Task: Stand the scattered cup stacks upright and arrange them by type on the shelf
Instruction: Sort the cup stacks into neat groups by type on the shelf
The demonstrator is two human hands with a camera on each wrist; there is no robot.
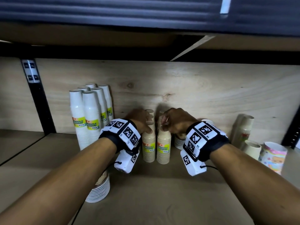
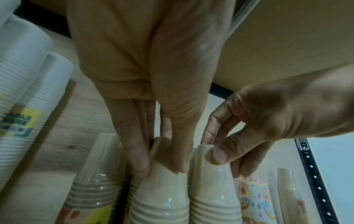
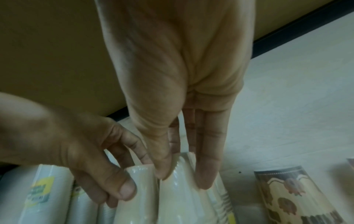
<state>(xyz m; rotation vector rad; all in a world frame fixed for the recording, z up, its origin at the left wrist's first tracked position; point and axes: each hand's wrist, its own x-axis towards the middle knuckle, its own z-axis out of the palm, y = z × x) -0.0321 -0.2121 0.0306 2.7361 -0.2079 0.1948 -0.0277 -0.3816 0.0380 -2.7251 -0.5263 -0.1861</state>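
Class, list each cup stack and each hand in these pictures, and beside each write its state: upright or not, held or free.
White cup stacks: upright, grouped at back left, free.
Left beige stack: upright, gripped near its top by the left hand.
Right beige stack: upright, top pinched by the right hand.
Colourful printed stack: leaning at far right, free.
Short stack: under the left forearm, free.

Bare forearms, no sleeves, left wrist band [image 1: 121, 135] black, behind the fingers, topped with white plates bearing black square-code markers, right wrist band [image 1: 206, 140] likewise, white camera housing slung under each wrist, thin black cord.
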